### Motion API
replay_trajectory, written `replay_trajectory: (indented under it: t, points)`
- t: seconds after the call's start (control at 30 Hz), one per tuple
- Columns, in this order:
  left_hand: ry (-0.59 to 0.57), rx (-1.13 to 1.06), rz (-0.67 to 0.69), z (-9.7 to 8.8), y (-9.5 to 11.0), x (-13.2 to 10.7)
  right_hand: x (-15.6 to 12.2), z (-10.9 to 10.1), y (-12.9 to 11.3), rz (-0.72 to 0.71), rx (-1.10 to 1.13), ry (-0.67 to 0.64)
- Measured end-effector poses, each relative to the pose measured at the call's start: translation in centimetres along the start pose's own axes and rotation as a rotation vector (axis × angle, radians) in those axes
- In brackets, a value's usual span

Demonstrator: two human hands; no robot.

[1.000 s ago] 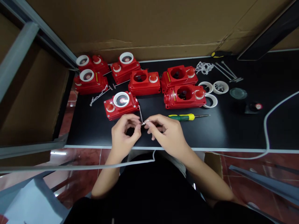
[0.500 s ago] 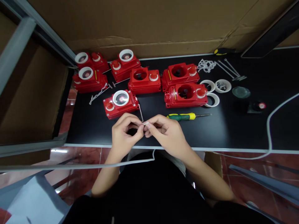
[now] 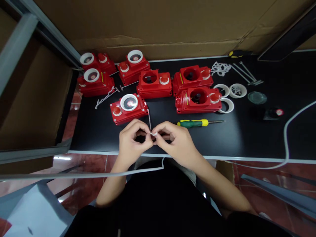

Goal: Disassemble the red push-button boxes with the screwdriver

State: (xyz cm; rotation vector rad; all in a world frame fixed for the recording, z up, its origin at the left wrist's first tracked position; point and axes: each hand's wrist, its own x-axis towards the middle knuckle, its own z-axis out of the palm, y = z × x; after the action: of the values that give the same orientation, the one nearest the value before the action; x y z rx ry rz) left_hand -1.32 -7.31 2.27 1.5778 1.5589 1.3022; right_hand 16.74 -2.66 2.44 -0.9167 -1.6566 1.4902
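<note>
My left hand (image 3: 132, 140) and my right hand (image 3: 174, 140) meet fingertip to fingertip over the near edge of the black table (image 3: 247, 138). Both pinch a small white piece at the end of a thin cord (image 3: 149, 120). The cord runs up to the nearest red switch box (image 3: 128, 108), which has a white-ringed round window. A green and yellow screwdriver (image 3: 197, 123) lies just right of my right hand.
Several more red switch boxes (image 3: 154, 84) stand behind, some with open round holes (image 3: 196, 97). White rings (image 3: 228, 105), a white cord bundle (image 3: 219, 68), long pins (image 3: 247, 75) and a clear lens (image 3: 257, 97) lie at right. Cardboard (image 3: 160, 26) walls the back; a white cable (image 3: 286, 138) crosses at right.
My fingertips have closed tighter together on the small white piece. The view has shifted slightly; the objects on the table have not moved.
</note>
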Motion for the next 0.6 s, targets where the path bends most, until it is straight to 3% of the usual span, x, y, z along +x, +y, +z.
replay_trajectory:
  t: [0.2,0.43,0.6]
  points:
    - [0.033,-0.005,0.018,0.1,-0.1,-0.1,-0.1,0.1,0.1,-0.043,-0.075,0.037]
    - [0.024,0.005,-0.028,0.2,0.0,0.0,-0.7,-0.5,-0.4,0.057,-0.041,-0.038]
    - [0.013,-0.004,-0.033,0.2,0.0,0.1,-1.3,-0.8,-1.1,-0.138,-0.273,0.038]
